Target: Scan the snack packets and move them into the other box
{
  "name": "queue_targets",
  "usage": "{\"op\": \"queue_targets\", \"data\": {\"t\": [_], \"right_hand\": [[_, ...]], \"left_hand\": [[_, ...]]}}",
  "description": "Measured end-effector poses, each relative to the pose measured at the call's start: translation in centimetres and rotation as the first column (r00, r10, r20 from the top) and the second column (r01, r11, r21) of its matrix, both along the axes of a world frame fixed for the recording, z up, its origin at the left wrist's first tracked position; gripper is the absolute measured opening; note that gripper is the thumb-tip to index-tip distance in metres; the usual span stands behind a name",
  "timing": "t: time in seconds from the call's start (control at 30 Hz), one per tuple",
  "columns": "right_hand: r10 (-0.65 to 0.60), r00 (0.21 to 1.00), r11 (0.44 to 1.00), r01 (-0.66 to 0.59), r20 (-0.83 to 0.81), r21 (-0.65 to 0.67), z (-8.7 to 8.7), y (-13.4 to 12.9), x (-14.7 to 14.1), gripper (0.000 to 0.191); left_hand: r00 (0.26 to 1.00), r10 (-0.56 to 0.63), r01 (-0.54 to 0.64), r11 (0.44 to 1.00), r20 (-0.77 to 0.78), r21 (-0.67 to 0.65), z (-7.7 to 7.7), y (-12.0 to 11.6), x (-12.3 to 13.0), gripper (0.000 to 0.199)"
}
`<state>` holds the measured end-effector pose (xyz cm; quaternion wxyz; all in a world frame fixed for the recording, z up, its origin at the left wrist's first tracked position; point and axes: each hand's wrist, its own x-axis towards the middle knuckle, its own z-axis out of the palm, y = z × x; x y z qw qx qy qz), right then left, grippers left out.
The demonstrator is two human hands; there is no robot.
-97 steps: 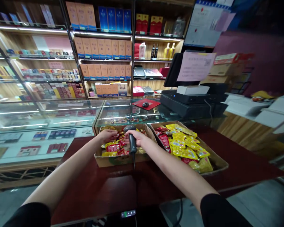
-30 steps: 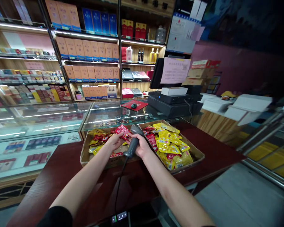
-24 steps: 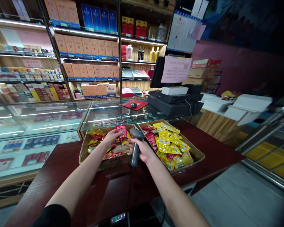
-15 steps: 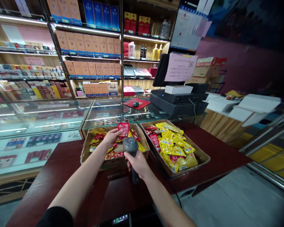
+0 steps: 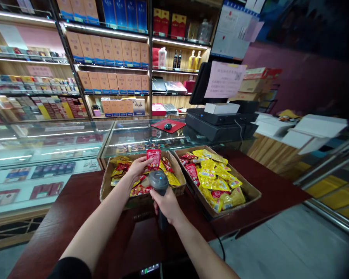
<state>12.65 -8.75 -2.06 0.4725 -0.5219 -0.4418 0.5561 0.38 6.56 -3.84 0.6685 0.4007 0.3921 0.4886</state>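
My left hand [image 5: 138,168] pinches a red snack packet [image 5: 154,159] and holds it upright over the left cardboard box [image 5: 106,186]. Wrapped around the handle of a dark barcode scanner [image 5: 158,180] is my right hand [image 5: 167,203]. The scanner's head, with a small blue light on top, stands just in front of the packet, over the near side of that box. Red and yellow packets [image 5: 170,176] fill the left box. Beside it, the right cardboard box [image 5: 251,197] holds more yellow and red packets [image 5: 212,174].
Both boxes sit on a dark red table [image 5: 84,197]. Behind it is a glass display counter [image 5: 128,133] with a mouse [image 5: 168,126] on a red mat and a monitor [image 5: 200,83]. A black cable [image 5: 221,246] hangs near the table's front edge. Stocked shelves line the back.
The scanner has shifted slightly left and down in my right hand. The red packet is still in my left hand, turned slightly. The whole view has moved a little.
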Motion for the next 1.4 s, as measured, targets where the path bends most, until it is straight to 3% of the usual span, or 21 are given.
{"op": "queue_targets", "data": {"t": [0.53, 0.87, 1.07, 1.27, 1.4], "right_hand": [[-0.012, 1.0, 1.0, 0.012, -0.007, 0.008, 0.1, 0.1, -0.1, 0.023], [-0.011, 0.999, 1.0, 0.012, -0.038, 0.012, 0.1, 0.0, -0.1, 0.022], [-0.007, 0.996, 1.0, 0.006, -0.088, -0.018, 0.0, 0.1, 0.3, 0.024], [-0.198, 0.931, 0.974, 0.222, -0.307, 0.045, 0.4, 1.7, 3.6, 0.025], [-0.169, 0.855, 0.986, 0.142, -0.491, -0.092, 1.9, 3.1, 7.9, 0.024]], "left_hand": [[1.0, -0.007, 0.007, 1.0, -0.022, 0.003, 0.0, -0.1, 0.0, 0.039], [0.999, -0.025, 0.024, 0.999, 0.027, 0.049, -0.9, 0.3, 0.1, 0.041], [0.998, -0.018, 0.017, 1.0, 0.059, 0.025, -0.3, -0.2, 0.2, 0.036], [0.989, -0.121, 0.124, 0.991, 0.083, -0.043, 1.2, -2.1, 0.4, 0.031], [0.957, -0.284, 0.288, 0.956, 0.066, -0.062, 2.3, -3.8, 2.3, 0.031]]}}
